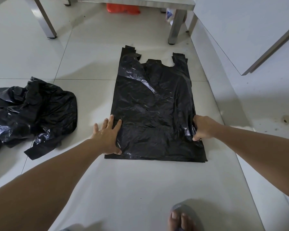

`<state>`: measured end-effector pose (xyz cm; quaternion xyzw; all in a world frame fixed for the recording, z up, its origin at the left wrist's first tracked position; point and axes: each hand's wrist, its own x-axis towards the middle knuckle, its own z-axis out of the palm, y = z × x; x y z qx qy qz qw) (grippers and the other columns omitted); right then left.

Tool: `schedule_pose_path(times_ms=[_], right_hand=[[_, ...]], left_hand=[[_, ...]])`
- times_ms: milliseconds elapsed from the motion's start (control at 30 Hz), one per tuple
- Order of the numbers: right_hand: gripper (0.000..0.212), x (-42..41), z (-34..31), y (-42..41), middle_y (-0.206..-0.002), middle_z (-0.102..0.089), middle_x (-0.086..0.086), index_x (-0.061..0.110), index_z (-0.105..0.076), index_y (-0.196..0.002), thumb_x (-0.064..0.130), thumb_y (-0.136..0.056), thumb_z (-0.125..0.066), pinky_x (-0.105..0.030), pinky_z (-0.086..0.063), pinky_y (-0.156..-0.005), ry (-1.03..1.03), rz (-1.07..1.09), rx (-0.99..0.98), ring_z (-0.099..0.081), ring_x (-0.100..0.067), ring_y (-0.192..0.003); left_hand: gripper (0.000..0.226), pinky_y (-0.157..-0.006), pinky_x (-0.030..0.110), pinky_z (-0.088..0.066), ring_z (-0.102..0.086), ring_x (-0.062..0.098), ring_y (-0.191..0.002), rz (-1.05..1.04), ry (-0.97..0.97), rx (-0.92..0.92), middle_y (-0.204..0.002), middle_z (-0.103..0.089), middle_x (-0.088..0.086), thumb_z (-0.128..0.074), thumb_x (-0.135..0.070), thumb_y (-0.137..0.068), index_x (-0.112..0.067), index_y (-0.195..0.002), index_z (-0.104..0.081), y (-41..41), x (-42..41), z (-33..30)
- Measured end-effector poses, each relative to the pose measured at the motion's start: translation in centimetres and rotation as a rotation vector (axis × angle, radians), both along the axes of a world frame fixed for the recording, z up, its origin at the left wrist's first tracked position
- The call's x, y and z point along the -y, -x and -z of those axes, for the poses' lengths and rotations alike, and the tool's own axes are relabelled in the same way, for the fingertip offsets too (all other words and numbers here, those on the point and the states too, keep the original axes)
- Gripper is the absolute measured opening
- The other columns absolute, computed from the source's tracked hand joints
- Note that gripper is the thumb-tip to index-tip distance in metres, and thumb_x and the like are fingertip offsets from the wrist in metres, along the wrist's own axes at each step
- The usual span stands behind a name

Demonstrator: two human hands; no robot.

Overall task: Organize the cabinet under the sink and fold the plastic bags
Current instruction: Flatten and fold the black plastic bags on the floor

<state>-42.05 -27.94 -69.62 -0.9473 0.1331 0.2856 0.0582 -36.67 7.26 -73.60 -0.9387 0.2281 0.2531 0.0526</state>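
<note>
My left hand (108,136) lies flat with its fingers (110,120) straight and spread, pressing down on the left edge of the black plastic bag (154,112); the thumb sits on the plastic near the bag's lower left corner, and the outer fingers reach past the edge onto the tile. My right hand (203,128) is at the opposite edge, fingers curled in and pinching a bunched fold of the bag's right side, so the plastic wrinkles and shines a little just there

The bag itself lies spread out flat on the white tiled floor (90,64), straight ahead of me, its bottom edge nearest to me and its two handles pointing away, toward the metal legs of the table (175,25). The left handle is creased over on itself; the right one lies shorter and flatter

Well apart to the left, a crumpled heap of more black plastic bags (33,110) sits on the floor, not touching the flat one. Further back, under the table, I can see something orange-red (123,8) and, beside the right leg, a white and blue item I cannot make out. A white cabinet door (240,30) stands open at the upper right. At the bottom of the view my foot in a grey sandal (182,215) rests on the tiles
</note>
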Motion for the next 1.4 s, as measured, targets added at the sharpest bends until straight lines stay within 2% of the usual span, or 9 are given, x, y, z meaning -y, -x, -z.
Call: schedule_pose_path(times_ms=[133,267,400,567,700,900,1133,1300,1400], right_hand=[[0.082,-0.8,0.1,-0.4,-0.111,-0.059,-0.013,0.004,-0.04,-0.124,0.029,-0.062,-0.089,-0.034,-0.054,-0.079,0.118,0.057,-0.082,-0.063,-0.029,-0.099],[0.078,-2.0,1.0,-1.2,-0.132,-0.042,-0.013,0.011,-0.031,-0.135,0.035,-0.076,-0.076,-0.047,-0.047,-0.098,0.181,-0.001,0.132,-0.046,-0.035,-0.121],[0.07,-2.8,2.2,-2.6,-0.161,-0.011,-0.005,0.018,-0.018,-0.151,0.042,-0.095,-0.051,-0.052,-0.024,-0.117,0.055,-0.155,0.272,-0.012,-0.034,-0.147],[0.078,-3.5,4.8,-4.5,-0.162,0.017,0.001,0.032,0.008,-0.153,0.069,-0.093,-0.023,-0.057,-0.004,-0.119,0.053,-0.214,0.197,0.014,-0.033,-0.148],[0.077,-2.4,6.0,-5.4,-0.162,0.015,0.0,0.036,0.011,-0.152,0.074,-0.09,-0.013,-0.06,-0.001,-0.117,0.04,-0.135,0.135,0.013,-0.034,-0.148],[0.066,-1.8,6.2,-9.1,-0.155,-0.031,-0.011,0.018,-0.05,-0.133,0.06,-0.091,-0.021,-0.058,-0.019,-0.115,0.096,-0.098,0.568,-0.02,-0.034,-0.146],[0.064,-0.3,7.7,-15.5,-0.164,0.005,0.0,0.038,-0.004,-0.154,0.064,-0.096,-0.014,-0.055,-0.002,-0.12,-0.017,-0.169,0.44,0.004,-0.028,-0.15],[0.067,3.3,8.7,-18.1,-0.164,0.003,-0.002,0.038,-0.002,-0.154,0.067,-0.094,-0.013,-0.057,0.002,-0.117,0.031,0.109,0.418,0.005,-0.031,-0.15],[0.068,3.3,8.4,-20.5,-0.164,0.001,-0.003,0.035,-0.004,-0.154,0.066,-0.095,-0.016,-0.055,0.002,-0.118,0.028,0.007,0.482,0.002,-0.032,-0.15]], left_hand=[[0.118,-0.117,0.057,-0.008,0.008,0.035,-0.148,-0.014,-0.01,-0.021,-0.157,0.023,0.013,-0.07,-0.053,-0.076,-0.025,-0.151,0.016,-0.1,0.5,-0.3],[0.104,-0.118,0.057,-0.003,0.014,0.033,-0.147,-0.069,0.114,-0.012,-0.157,0.025,0.01,-0.056,-0.05,-0.08,-0.024,-0.151,0.015,0.0,2.2,-0.7],[0.09,-0.119,0.055,0.001,0.017,0.03,-0.147,0.029,0.199,0.18,-0.158,0.024,0.009,-0.037,-0.065,-0.089,-0.022,-0.153,0.009,-0.3,4.3,-0.1],[0.089,-0.119,0.052,0.004,0.021,0.029,-0.146,0.067,0.152,0.155,-0.158,0.026,0.008,-0.011,-0.075,-0.086,-0.022,-0.153,0.013,-1.7,5.3,1.5],[0.105,-0.12,0.049,0.005,0.021,0.028,-0.146,-0.013,0.117,0.113,-0.159,0.023,0.009,0.014,-0.082,-0.066,-0.021,-0.152,0.016,-1.4,4.3,2.8],[0.089,-0.12,0.048,0.001,-0.006,0.031,-0.149,-0.025,0.285,0.359,-0.16,-0.015,0.015,-0.011,-0.071,-0.086,-0.011,-0.149,-0.031,-3.9,6.9,2.0],[0.088,-0.117,0.053,0.012,0.021,0.028,-0.146,0.026,0.218,0.306,-0.16,0.019,0.005,0.004,-0.077,-0.079,-0.03,-0.153,0.008,-11.5,10.3,3.5],[0.084,-0.116,0.056,0.012,0.025,0.026,-0.145,0.011,0.218,0.324,-0.159,0.022,-0.002,0.005,-0.082,-0.08,-0.037,-0.15,0.017,-12.1,9.4,5.3],[0.084,-0.116,0.059,0.004,0.017,0.029,-0.147,0.018,0.245,0.352,-0.162,0.011,0.001,-0.002,-0.082,-0.083,-0.035,-0.153,0.004,-12.2,9.5,5.7]])
